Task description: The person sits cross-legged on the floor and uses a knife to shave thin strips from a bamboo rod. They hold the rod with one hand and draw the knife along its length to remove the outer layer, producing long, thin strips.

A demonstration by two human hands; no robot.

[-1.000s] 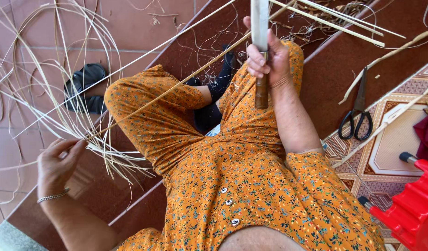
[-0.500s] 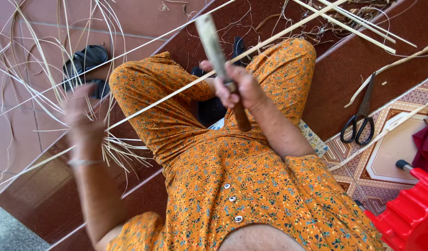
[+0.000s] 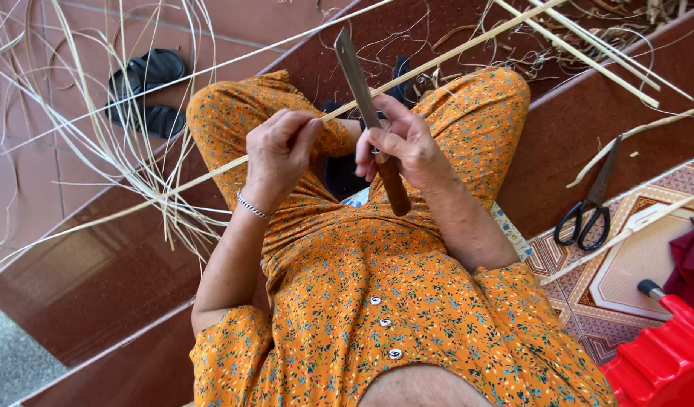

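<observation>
- The right hand (image 3: 403, 143) is closed around the brown wooden handle of a knife (image 3: 369, 120), whose long flat blade points up and away from the body.
- The left hand (image 3: 279, 151) pinches a long pale cane strip (image 3: 211, 172) between thumb and fingertips, the other fingers curled in beside them.
- The strip runs slantwise across the lap, from the lower left over the left knee and up to the right past the knife blade (it crosses the blade just above the right hand's fingers, though whether the edge bites into it cannot be told).
- Both hands sit close together above the knees of an orange flowered dress (image 3: 377, 301).
- A thin bracelet (image 3: 253, 206) circles the left wrist.
- A loose tangle of thin pale strips (image 3: 128, 143) lies on the reddish steps to the left, near a pair of black sandals (image 3: 147, 90).
- To the right, black scissors (image 3: 588, 211) rest on a step, well apart from the hands.
- More cane sticks (image 3: 588, 45) lie at the upper right.
- A red plastic stool (image 3: 663, 354) shows at the lower right corner.
</observation>
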